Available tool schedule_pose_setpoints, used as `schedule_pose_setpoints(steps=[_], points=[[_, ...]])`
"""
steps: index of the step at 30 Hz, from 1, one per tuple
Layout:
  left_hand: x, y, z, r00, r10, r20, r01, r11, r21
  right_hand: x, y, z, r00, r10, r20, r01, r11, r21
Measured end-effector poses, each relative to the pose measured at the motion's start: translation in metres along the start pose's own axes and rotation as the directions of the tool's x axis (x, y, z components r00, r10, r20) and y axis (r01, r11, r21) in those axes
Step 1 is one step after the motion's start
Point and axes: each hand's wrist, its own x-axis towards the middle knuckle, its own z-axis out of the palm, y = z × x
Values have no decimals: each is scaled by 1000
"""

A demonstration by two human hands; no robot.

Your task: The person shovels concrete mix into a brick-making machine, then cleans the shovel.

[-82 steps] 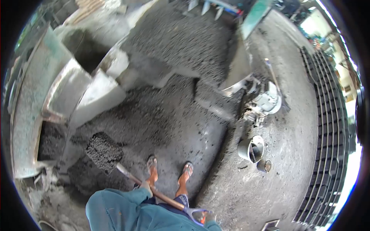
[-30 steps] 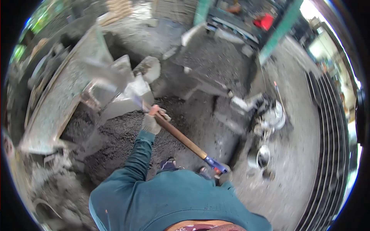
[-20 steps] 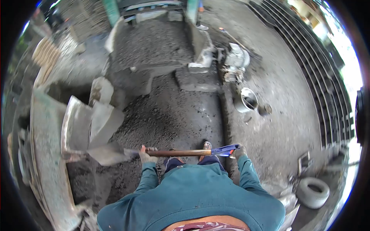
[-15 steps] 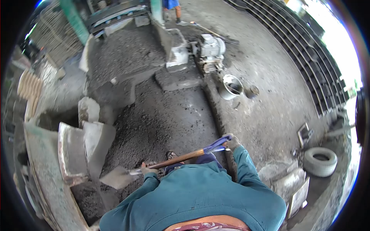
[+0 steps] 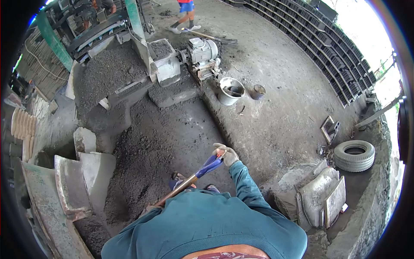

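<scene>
**Shovel held over the dark gravel mix**

The shovel was seen near the lower centre of the frame, its wooden shaft tilted up to the right. The blue handle end was enclosed by the gloved right hand, the grip pressed tightly around it. The left hand was placed lower on the shaft, mostly hidden by the teal sleeve, so its grip cannot be told. The blade was hidden. A bucket and a motor were seen in the upper centre, a tyre at the right.
</scene>
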Motion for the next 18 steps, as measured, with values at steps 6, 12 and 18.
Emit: schedule_pose_setpoints(steps=[6, 12, 18], points=[[-17, -4, -21, 999, 38, 5, -38, 996, 85, -56, 47, -69, 889, 415, -194, -409, 910, 70], [-22, -19, -28, 999, 39, 22, -41, 992, 117, -132, 88, -94, 773, 602, -198, -591, 798, 118], [-19, -35, -19, 997, 32, 64, -43, 984, 171, -197, 118, -94, 673, 683, -284, -728, 680, -87]])
